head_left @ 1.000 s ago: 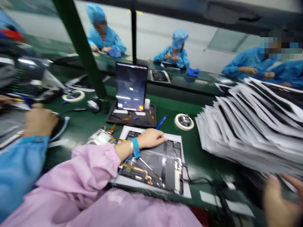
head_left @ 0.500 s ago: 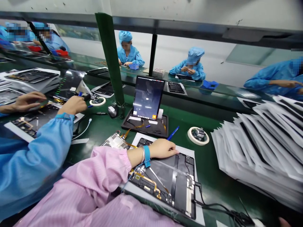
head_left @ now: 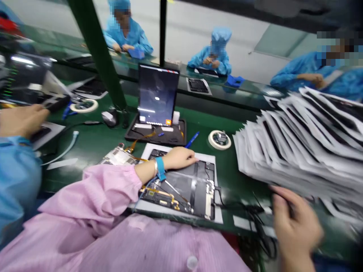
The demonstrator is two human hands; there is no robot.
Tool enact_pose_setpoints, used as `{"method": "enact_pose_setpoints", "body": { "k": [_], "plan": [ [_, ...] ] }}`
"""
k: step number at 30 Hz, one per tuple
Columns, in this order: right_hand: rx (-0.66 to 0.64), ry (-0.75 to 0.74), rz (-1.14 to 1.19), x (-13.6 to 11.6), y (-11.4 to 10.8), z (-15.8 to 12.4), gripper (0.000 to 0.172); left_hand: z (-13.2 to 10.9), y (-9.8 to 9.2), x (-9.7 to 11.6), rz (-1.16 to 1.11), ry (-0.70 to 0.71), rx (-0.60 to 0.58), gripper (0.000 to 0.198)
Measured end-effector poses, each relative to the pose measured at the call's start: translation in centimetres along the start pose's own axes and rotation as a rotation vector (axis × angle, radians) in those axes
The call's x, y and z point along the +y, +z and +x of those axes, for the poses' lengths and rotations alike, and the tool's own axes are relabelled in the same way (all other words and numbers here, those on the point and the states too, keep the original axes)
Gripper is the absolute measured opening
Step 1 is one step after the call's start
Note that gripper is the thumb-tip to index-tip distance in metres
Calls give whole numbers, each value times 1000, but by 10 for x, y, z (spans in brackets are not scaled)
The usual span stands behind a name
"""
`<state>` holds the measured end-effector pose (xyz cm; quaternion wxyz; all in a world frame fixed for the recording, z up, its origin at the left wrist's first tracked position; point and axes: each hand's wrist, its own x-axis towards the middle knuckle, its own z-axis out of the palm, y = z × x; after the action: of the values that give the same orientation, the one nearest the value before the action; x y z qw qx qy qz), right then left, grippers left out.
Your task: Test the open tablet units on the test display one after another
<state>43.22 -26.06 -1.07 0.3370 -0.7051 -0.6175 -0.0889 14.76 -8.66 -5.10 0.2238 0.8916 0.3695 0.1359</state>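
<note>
My left hand (head_left: 180, 157), with a blue strap at the wrist, lies on an opened tablet casing (head_left: 181, 185). Its fingers rest against the dark inner surface, holding nothing that I can see. Gold flex cables run along the near side of the casing, which lies on a white sheet (head_left: 219, 215). Black cables (head_left: 238, 206) meet its right edge. At the lower right, my right hand (head_left: 296, 223) is raised beside the stack, blurred, its fingers closed. A dark sliver shows at the fingers, but I cannot make out what it is.
A lit tablet screen (head_left: 158, 96) stands in a black tray (head_left: 133, 132). Nearby are a blue pen (head_left: 193, 139), a tape roll (head_left: 211, 141) and a tall stack of white-wrapped panels (head_left: 272, 151). A co-worker's hand (head_left: 24, 119) is at left; others sit opposite.
The view has swung right and down, so the bench sits further left and higher. My right hand has come into full view at the lower right. My left hand stays on the casing.
</note>
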Motion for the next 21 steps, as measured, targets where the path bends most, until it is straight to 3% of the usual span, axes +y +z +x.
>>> {"method": "enact_pose_setpoints", "body": {
  "k": [3, 5, 8, 10, 12, 15, 21],
  "plan": [
    [-608, 121, 295, -33, 30, -2, 32, 0, -1, -2, -22, 4, -33, 42],
    [-868, 242, 440, -49, 49, 4, 34, 1, -2, -3, -37, 14, -56, 44],
    [-1131, 445, 675, -52, 63, 12, 39, 0, -2, -4, -48, 21, -64, 45],
    [-1207, 532, 786, -47, 61, 13, 41, 0, -2, -4, -53, 13, -61, 45],
    [-1170, 573, 836, -43, 56, 12, 42, 1, -2, -3, -58, -3, -61, 44],
    [-1083, 577, 822, -43, 52, 9, 43, 1, -2, -2, -61, -19, -61, 46],
    [-1152, 564, 812, -43, 55, 7, 40, 1, -3, -1, -55, -37, -68, 44]
  ]
}}
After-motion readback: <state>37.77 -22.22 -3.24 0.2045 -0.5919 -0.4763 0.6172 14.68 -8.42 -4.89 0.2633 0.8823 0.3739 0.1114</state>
